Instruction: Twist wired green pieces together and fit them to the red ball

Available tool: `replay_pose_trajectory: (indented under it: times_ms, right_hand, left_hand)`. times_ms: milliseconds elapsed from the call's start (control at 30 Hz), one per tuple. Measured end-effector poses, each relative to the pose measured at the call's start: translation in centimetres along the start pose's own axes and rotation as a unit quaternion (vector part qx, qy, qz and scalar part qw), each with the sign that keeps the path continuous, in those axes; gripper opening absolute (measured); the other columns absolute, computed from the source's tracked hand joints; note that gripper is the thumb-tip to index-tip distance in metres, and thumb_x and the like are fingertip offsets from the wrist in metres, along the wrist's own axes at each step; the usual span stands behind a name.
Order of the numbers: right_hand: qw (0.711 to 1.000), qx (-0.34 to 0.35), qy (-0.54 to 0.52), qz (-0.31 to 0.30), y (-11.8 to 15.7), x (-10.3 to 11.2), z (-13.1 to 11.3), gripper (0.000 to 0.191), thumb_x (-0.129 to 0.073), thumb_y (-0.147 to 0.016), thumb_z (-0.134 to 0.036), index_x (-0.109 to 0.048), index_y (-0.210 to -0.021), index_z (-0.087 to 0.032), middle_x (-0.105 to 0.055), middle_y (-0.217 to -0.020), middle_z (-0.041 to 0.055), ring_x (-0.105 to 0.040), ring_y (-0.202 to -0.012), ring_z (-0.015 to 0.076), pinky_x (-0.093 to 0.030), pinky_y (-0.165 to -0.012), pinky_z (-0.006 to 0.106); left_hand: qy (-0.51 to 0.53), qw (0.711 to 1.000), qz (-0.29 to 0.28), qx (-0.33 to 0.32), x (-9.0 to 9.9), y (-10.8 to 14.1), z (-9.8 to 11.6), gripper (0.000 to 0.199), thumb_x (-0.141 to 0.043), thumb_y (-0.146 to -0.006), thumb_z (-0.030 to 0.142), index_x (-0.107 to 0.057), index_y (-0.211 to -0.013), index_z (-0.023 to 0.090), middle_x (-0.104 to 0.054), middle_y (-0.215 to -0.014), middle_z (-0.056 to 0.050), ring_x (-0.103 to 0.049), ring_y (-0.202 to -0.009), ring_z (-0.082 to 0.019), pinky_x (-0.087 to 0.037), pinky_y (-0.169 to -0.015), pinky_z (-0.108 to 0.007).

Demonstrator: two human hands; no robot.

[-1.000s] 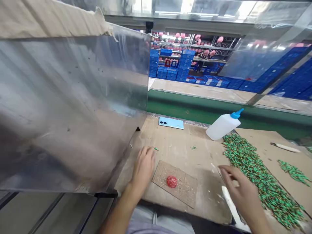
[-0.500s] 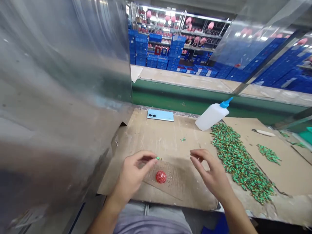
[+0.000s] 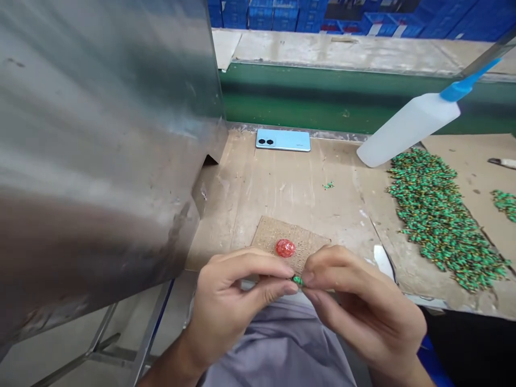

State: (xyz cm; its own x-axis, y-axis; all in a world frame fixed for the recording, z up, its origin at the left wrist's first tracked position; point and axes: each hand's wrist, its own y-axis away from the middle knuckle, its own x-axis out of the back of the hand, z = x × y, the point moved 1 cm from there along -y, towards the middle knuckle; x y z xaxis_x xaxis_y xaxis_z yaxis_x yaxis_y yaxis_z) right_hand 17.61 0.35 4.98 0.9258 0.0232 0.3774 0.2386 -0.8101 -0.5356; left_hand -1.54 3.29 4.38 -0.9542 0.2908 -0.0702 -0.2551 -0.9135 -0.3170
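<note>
Between the fingertips of both hands is a tiny green piece [image 3: 297, 280], partly covered by the fingers. My left hand [image 3: 237, 295] pinches its left end between thumb and forefinger. From the other side my right hand [image 3: 358, 301] pinches too, fingertips meeting at the same piece. Just beyond the fingers a shiny red dome-shaped blob [image 3: 285, 248] sits on a small cardboard piece [image 3: 266, 231]. A large heap of small green-and-gold pieces [image 3: 439, 209] spreads over the bench on the right.
A light blue phone [image 3: 283, 140] lies at the back of the bench. A white squeeze bottle [image 3: 409, 129] with a blue nozzle leans near the heap. A few green bits [image 3: 328, 185] lie mid-bench. A metal panel [image 3: 108, 134] walls off the left side.
My right hand has come left and closed on the green piece, meeting my left hand. Both hands are nearer my body. The view has tilted down.
</note>
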Motion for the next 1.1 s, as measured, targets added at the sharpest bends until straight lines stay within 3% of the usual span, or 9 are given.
replay_pose_trajectory:
  times_ms: [167,300,600,733,867,967,1100]
  right_hand:
    - [0.999,-0.017,-0.002,-0.029,0.1,0.1,-0.1,0.034,-0.067,-0.090,-0.003,-0.066,-0.118,-0.022,-0.069,-0.099,0.0041,-0.068,-0.088,0.0158,-0.058,-0.077,0.030]
    - [0.995,-0.065,-0.073,-0.033,0.2,-0.2,-0.1,0.028,-0.063,-0.093,-0.004,-0.067,-0.114,-0.023,-0.067,-0.094,0.0027,-0.065,-0.084,0.0148,-0.055,-0.074,0.029]
    - [0.950,-0.194,-0.245,-0.013,0.5,-0.8,0.2,0.012,-0.061,-0.101,-0.017,-0.070,-0.105,-0.025,-0.069,-0.092,0.0009,-0.067,-0.085,0.0133,-0.057,-0.076,0.026]
    - [0.939,-0.217,-0.266,-0.006,0.5,-0.7,0.2,0.011,-0.063,-0.101,-0.017,-0.070,-0.105,-0.024,-0.072,-0.090,0.0000,-0.069,-0.081,0.0108,-0.057,-0.074,0.021]
    - [0.948,-0.207,-0.240,0.027,0.7,-0.8,0.1,0.006,-0.067,-0.099,-0.019,-0.071,-0.100,-0.023,-0.071,-0.090,0.0008,-0.067,-0.079,0.0111,-0.056,-0.070,0.021]
    - [0.948,-0.197,-0.246,0.039,0.9,-1.2,0.1,0.006,-0.065,-0.100,-0.019,-0.069,-0.100,-0.023,-0.070,-0.089,0.0010,-0.066,-0.081,0.0115,-0.055,-0.070,0.021]
    - [0.952,-0.177,-0.241,0.067,1.3,-2.0,0.2,0.006,-0.064,-0.101,-0.019,-0.068,-0.101,-0.023,-0.068,-0.090,0.0015,-0.065,-0.081,0.0116,-0.055,-0.070,0.022]
  left_hand:
    - [0.020,0.999,0.000,0.039,-0.5,0.1,0.3,0.008,-0.081,-0.088,0.016,-0.080,-0.088,0.024,-0.078,-0.082,0.004,-0.072,-0.075,-0.009,-0.057,-0.071,-0.014]
    - [0.075,0.991,0.006,0.109,-0.8,0.5,0.1,0.005,-0.078,-0.090,0.020,-0.079,-0.086,0.023,-0.076,-0.077,0.003,-0.069,-0.068,-0.009,-0.055,-0.063,-0.013]
    - [0.217,0.955,-0.018,0.202,-1.2,0.6,-0.7,0.008,-0.079,-0.091,0.026,-0.077,-0.086,0.020,-0.073,-0.070,0.000,-0.059,-0.053,-0.007,-0.051,-0.052,-0.014]
    - [0.131,0.977,-0.004,0.168,-1.2,0.6,-0.4,0.006,-0.077,-0.092,0.026,-0.077,-0.090,0.021,-0.072,-0.071,0.000,-0.062,-0.055,-0.009,-0.054,-0.053,-0.017]
    - [-0.014,0.997,0.001,0.071,-1.0,0.6,0.5,0.009,-0.076,-0.092,0.020,-0.080,-0.099,0.026,-0.075,-0.082,0.000,-0.070,-0.071,-0.013,-0.058,-0.063,-0.021]
    - [-0.072,0.997,0.015,0.008,-1.1,0.8,0.7,0.013,-0.079,-0.089,0.016,-0.080,-0.096,0.027,-0.077,-0.086,0.003,-0.071,-0.074,-0.012,-0.056,-0.063,-0.021]
    - [-0.103,0.992,0.060,-0.032,-1.5,1.3,0.5,0.017,-0.081,-0.085,0.011,-0.077,-0.093,0.026,-0.077,-0.084,0.005,-0.069,-0.066,-0.009,-0.051,-0.055,-0.020]
